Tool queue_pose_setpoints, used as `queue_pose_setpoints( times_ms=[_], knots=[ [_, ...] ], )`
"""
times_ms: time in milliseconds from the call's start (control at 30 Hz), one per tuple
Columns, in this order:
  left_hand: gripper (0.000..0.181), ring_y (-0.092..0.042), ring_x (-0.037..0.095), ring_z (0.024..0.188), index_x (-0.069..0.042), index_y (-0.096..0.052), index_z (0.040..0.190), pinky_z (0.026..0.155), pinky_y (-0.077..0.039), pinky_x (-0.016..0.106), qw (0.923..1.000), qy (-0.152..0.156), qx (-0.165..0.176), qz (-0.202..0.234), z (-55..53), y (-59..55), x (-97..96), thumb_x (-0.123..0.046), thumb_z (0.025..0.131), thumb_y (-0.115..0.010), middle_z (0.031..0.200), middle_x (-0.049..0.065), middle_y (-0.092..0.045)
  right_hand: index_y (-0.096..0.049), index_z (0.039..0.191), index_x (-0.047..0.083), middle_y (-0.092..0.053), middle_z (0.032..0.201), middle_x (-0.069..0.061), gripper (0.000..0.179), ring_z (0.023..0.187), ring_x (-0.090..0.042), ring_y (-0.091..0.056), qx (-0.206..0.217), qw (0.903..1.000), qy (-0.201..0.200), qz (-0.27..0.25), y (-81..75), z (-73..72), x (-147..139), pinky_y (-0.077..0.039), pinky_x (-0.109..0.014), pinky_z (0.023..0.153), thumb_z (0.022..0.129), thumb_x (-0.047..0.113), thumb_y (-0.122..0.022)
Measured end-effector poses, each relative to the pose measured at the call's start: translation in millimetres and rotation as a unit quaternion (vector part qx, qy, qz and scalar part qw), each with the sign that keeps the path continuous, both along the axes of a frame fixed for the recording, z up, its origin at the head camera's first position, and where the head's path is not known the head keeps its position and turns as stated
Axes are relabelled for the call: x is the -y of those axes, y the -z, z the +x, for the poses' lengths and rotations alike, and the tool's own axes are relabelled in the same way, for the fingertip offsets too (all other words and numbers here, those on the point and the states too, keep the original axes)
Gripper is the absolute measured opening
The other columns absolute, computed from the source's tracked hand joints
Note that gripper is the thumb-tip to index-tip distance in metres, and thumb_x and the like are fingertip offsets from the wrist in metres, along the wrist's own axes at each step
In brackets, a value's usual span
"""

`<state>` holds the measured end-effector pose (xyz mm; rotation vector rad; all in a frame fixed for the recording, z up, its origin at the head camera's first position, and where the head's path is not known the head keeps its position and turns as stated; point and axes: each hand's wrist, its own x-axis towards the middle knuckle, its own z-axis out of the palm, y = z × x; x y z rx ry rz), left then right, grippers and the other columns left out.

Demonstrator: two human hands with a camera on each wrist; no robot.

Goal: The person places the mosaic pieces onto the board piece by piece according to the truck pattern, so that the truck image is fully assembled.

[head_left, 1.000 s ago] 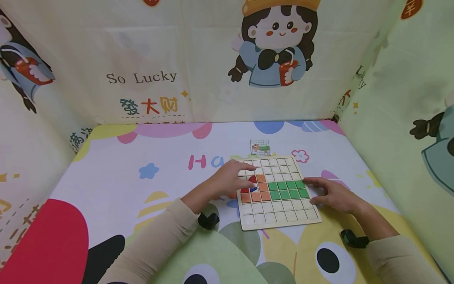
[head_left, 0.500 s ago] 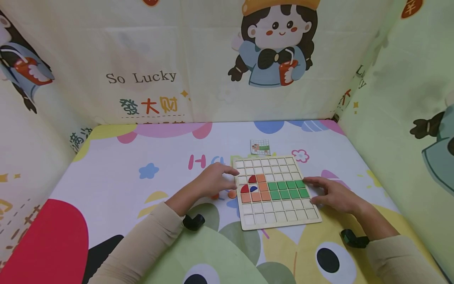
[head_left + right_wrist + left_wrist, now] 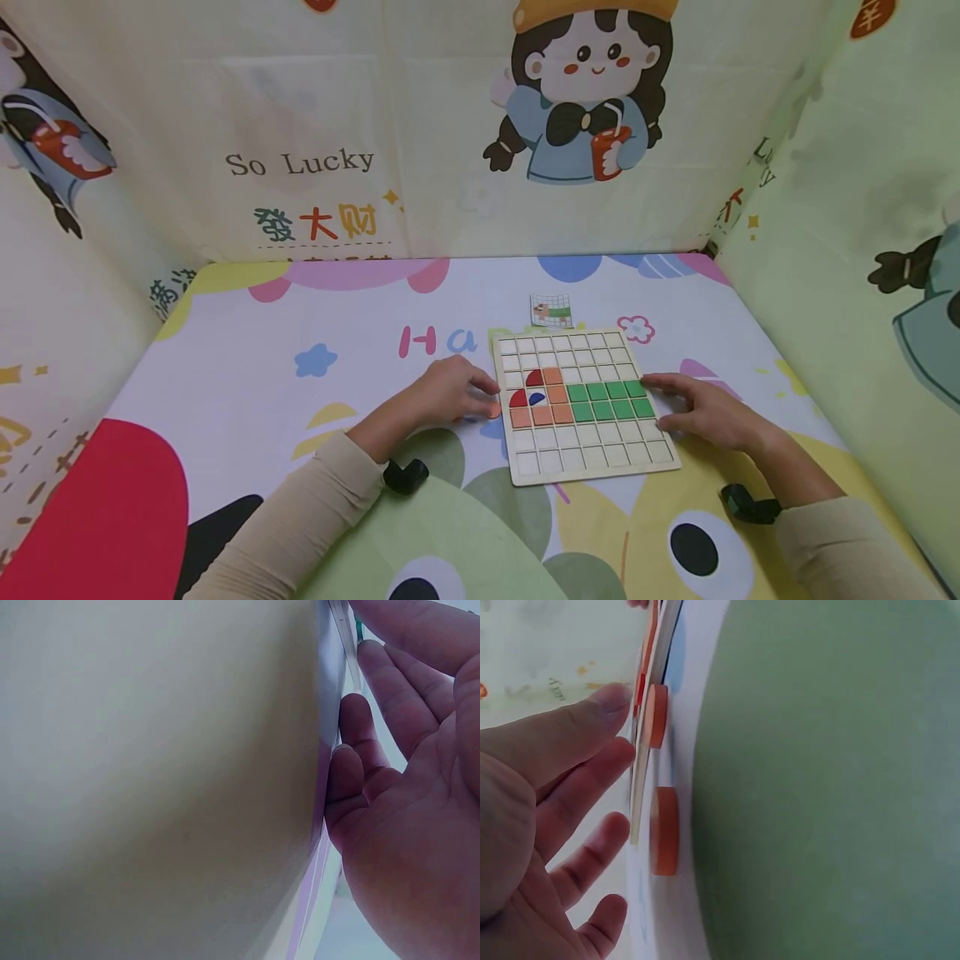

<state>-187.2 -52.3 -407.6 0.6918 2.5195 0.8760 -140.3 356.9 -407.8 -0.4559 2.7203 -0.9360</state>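
Observation:
My left hand (image 3: 453,390) is just off the left edge of a pale gridded board (image 3: 570,460), its fingers apart and loosely bent. Below the fingertips an orange round piece (image 3: 494,410) shows on the table. The left wrist view has two thick orange pieces (image 3: 665,831) lying by the board, with the thumb close over the farther one. On the board sit orange squares (image 3: 562,413), two rows of green squares (image 3: 613,390), two red quarter-rounds (image 3: 518,399) and a blue-and-white piece (image 3: 537,399). My right hand (image 3: 708,414) touches the board's right edge with fingertips and thumb.
A small picture card (image 3: 551,311) with a gridded orange and green pattern lies beyond the board. A printed cloth (image 3: 247,375) covers the table. Patterned sheets (image 3: 442,125) stand at the back and both sides.
My left hand has drawn back leftward from over the red and blue pieces, then lowered beside the board over the orange round pieces. The right hand keeps its place.

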Motion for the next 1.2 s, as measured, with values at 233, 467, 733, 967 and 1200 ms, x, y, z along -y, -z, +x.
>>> queue_pose_setpoints(
  times_ms=[233, 467, 733, 967, 1200],
  knots=[
    [0.024, -0.058, 0.010, 0.102, -0.022, -0.078, 0.110, 0.086, -0.045, 0.032, 0.9981, 0.031, -0.042, -0.033, 1.4, 3.9, -0.1, -0.022, 0.086, -0.080, 0.096, -0.017, -0.072, -0.054, 0.141, 0.002, -0.051, 0.143, -0.022, 0.064, 0.129, -0.044, -0.045, 0.000, 1.0000, -0.002, 0.000, -0.1, 0.0, 0.0, -0.037, -0.061, 0.100, 0.086, 0.022, -0.079],
    [0.020, -0.052, 0.014, 0.104, -0.023, -0.078, 0.104, 0.091, -0.042, 0.037, 0.9966, 0.038, -0.063, -0.038, 1.5, 4.7, -0.9, -0.024, 0.085, -0.081, 0.094, -0.017, -0.069, -0.053, 0.141, 0.000, -0.051, 0.143, -0.023, 0.065, 0.131, -0.045, -0.044, 0.002, 1.0000, -0.005, -0.002, 0.1, -0.7, -0.2, -0.035, -0.062, 0.101, 0.086, 0.022, -0.079],
    [0.011, -0.051, 0.015, 0.100, -0.025, -0.076, 0.096, 0.087, -0.039, 0.039, 0.9934, 0.040, -0.093, -0.055, 0.8, 4.1, -5.5, -0.028, 0.086, -0.080, 0.086, -0.016, -0.066, -0.054, 0.141, 0.000, -0.051, 0.143, -0.022, 0.065, 0.131, -0.044, -0.044, -0.001, 1.0000, -0.005, 0.004, -1.2, -0.9, -0.1, -0.036, -0.056, 0.102, 0.086, 0.022, -0.079],
    [0.013, -0.051, 0.014, 0.096, -0.023, -0.076, 0.099, 0.087, -0.038, 0.038, 0.9894, 0.044, -0.111, -0.083, 1.0, 2.7, -8.4, -0.028, 0.087, -0.078, 0.084, -0.015, -0.065, -0.054, 0.141, 0.002, -0.052, 0.142, -0.021, 0.065, 0.130, -0.043, -0.046, -0.004, 0.9999, -0.003, 0.012, -2.6, -1.0, -0.7, -0.040, -0.040, 0.099, 0.086, 0.024, -0.079],
    [0.017, -0.051, 0.013, 0.095, -0.022, -0.076, 0.102, 0.085, -0.039, 0.036, 0.9906, 0.031, -0.113, -0.070, 1.4, 0.0, -7.5, -0.031, 0.087, -0.078, 0.086, -0.016, -0.064, -0.054, 0.141, 0.002, -0.052, 0.143, -0.021, 0.065, 0.130, -0.043, -0.046, 0.002, 1.0000, -0.001, 0.006, -1.7, -0.5, -0.8, -0.039, -0.036, 0.099, 0.086, 0.024, -0.079]
  ],
)
